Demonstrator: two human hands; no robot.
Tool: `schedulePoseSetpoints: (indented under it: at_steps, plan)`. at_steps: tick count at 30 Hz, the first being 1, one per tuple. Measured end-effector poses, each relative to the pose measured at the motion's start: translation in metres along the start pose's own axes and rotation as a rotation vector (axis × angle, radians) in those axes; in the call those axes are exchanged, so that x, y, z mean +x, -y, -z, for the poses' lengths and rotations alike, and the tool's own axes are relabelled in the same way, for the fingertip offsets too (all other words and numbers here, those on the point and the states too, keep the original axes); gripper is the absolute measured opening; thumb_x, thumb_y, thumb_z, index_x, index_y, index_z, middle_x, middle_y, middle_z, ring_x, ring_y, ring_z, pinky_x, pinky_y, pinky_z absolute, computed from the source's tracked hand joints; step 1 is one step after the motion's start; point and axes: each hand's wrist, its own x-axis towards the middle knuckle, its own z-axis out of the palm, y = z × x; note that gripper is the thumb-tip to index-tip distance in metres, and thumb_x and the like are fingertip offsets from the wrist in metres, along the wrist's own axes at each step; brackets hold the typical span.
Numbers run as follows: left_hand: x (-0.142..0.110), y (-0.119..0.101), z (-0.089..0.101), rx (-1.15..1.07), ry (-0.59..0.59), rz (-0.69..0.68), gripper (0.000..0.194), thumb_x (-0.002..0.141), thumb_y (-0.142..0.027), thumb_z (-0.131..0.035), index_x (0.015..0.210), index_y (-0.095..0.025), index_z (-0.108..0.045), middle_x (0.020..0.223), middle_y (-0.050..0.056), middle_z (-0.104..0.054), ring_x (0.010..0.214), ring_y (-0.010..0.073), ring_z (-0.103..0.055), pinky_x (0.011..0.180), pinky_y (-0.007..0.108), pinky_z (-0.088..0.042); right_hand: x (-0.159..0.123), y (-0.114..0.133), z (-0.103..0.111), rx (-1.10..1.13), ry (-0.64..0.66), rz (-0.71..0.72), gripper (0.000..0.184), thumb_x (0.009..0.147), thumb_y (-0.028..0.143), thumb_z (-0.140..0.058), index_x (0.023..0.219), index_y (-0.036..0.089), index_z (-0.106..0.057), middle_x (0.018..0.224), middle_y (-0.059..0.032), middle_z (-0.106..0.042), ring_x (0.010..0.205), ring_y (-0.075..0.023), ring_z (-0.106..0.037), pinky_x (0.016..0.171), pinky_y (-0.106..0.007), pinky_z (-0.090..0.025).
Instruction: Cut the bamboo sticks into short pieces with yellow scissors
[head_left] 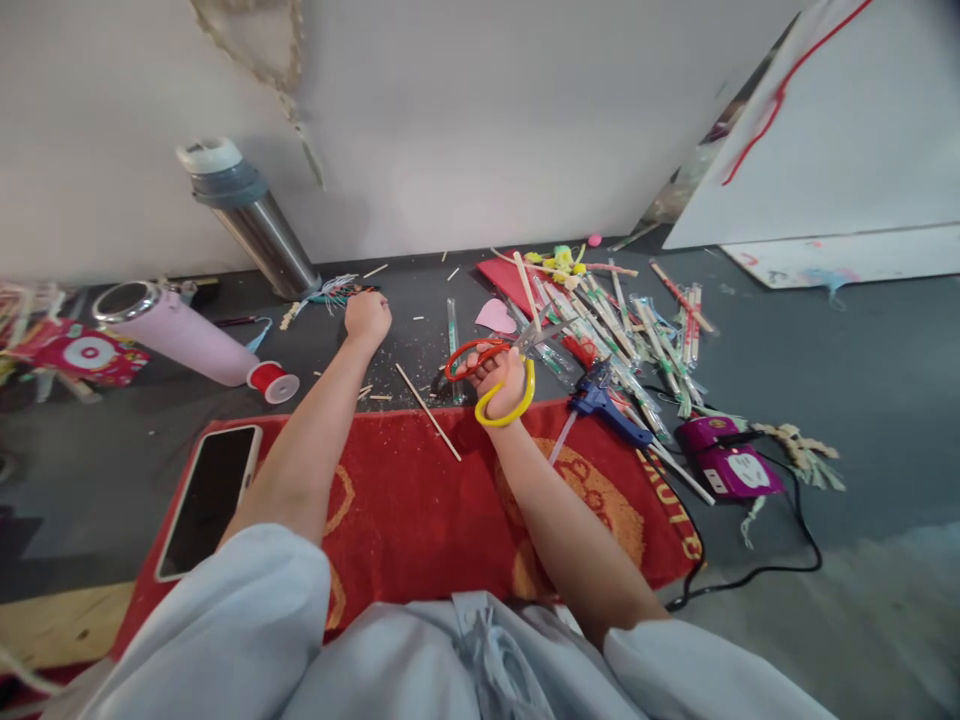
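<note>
My left hand (367,320) is closed, reaching to the back of the dark table beside a small heap of teal and white tassel threads (330,290). What its curled fingers hold, if anything, is hidden. In my right hand (501,380) are scissors (531,338) with one red and one yellow handle loop. Their blades stand apart and point away to the right. A pale stick (525,288) rises close behind the blades; whether this hand also grips it, I cannot tell. Between my arms, a thin wooden stick (427,412) lies partly on a red towel (420,520).
Wrapped sticks (607,330) are heaped on the right, beside a blue glue gun (611,412) and a purple power box (724,455) with a black cable. At left stand a steel flask (266,235), a pink tumbler (180,335), a red ribbon spool (271,382) and a phone (210,500).
</note>
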Motion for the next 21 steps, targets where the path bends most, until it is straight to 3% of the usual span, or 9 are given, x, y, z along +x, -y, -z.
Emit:
schedulePoseSetpoints:
  at_steps: [7,15,21]
  plan:
    - [0.012,0.000,-0.011,0.060,-0.018,-0.009,0.041,0.088,-0.022,-0.034,0.110,-0.008,-0.065,0.116,0.023,-0.058,0.110,0.0340,-0.050,0.088,0.044,-0.042,0.007,0.004,0.008,0.073,0.030,-0.032,0.048,0.078,0.066,-0.040,0.083,0.020,-0.055,0.065,0.0016,-0.057,0.059,-0.0148,-0.062,0.062,-0.031,-0.052]
    - [0.023,-0.001,-0.007,0.090,-0.030,-0.057,0.034,0.088,-0.026,-0.041,0.104,-0.013,-0.067,0.114,0.021,-0.060,0.112,0.0332,-0.051,0.087,0.042,-0.043,0.006,0.007,0.004,0.024,0.000,-0.031,0.050,0.076,0.068,-0.038,0.084,0.021,-0.052,0.065,0.0024,-0.054,0.059,-0.0141,-0.059,0.064,-0.031,-0.051]
    - [0.033,-0.006,-0.002,0.093,0.022,0.059,0.031,0.082,-0.023,-0.046,0.100,-0.013,-0.070,0.109,0.018,-0.067,0.103,0.0297,-0.059,0.090,0.040,-0.045,0.005,0.009,0.001,0.001,0.006,-0.041,0.052,0.073,0.071,-0.039,0.082,0.021,-0.052,0.064,0.0017,-0.054,0.058,-0.0147,-0.058,0.062,-0.031,-0.051]
